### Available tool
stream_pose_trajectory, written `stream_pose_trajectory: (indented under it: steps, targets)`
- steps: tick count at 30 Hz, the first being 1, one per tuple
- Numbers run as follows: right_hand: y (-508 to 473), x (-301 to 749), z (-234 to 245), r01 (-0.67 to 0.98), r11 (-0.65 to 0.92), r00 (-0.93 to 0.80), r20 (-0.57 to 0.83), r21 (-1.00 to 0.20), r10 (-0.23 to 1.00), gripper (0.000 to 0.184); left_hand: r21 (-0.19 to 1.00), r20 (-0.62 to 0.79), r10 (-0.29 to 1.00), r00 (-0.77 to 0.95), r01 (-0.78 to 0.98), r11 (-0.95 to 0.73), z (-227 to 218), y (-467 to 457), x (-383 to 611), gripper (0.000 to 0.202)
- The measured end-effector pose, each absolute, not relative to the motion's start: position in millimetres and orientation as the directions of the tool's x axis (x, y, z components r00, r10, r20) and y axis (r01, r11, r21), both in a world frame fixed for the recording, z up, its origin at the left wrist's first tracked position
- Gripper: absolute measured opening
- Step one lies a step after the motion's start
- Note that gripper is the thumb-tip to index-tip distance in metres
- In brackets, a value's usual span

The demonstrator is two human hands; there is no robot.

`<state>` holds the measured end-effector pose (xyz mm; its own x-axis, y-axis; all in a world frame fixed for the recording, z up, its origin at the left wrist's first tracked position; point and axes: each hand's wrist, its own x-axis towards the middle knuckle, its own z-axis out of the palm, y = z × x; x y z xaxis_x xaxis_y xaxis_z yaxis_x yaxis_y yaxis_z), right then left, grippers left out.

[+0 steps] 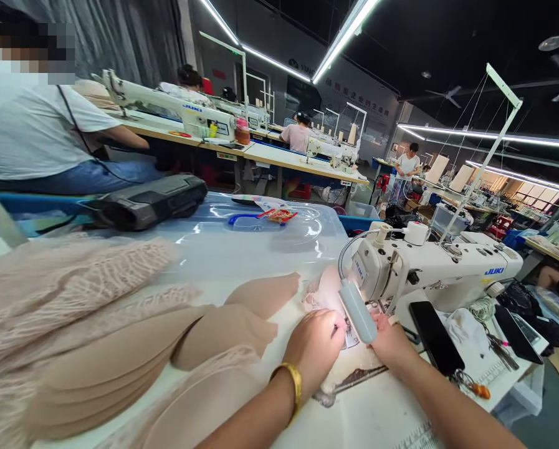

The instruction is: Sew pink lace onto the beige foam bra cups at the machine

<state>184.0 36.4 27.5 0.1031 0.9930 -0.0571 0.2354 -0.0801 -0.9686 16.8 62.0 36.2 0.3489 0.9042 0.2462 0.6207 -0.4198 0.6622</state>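
Observation:
My left hand (317, 340), with a gold bracelet (288, 390) at the wrist, is closed in a pinch in front of the sewing machine (435, 268). Pale pink lace-edged fabric (326, 292) runs out from behind its fingers toward the machine head. On the other side of the needle area is my right hand (392, 342), its fingers curled in; what they hold is hidden. A grey lamp (358, 310) on a flexible neck hangs between both hands, covers part of the right fingertips and lights the spot. Beige moulded bra cups (120, 362) lie stacked to the left.
Beige lace (73, 293) spreads over the left side. Behind it are a clear plastic lid (204, 243) and a black device (152, 201). A phone (435, 337), scissors (503, 352) and a small orange-handled tool (480, 390) lie right. A person (40, 125) sits at another machine.

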Motion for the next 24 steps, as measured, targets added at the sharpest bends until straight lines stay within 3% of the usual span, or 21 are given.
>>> stream_pose_trajectory:
  steps: [24]
  targets:
    - [32.6, 178.4, 37.6, 0.242, -0.135, 0.138, -0.103, -0.961, 0.985, 0.029, 0.664, 0.242, 0.914, 0.327, 0.631, -0.401, 39.6, 59.3, 17.0, 0.025]
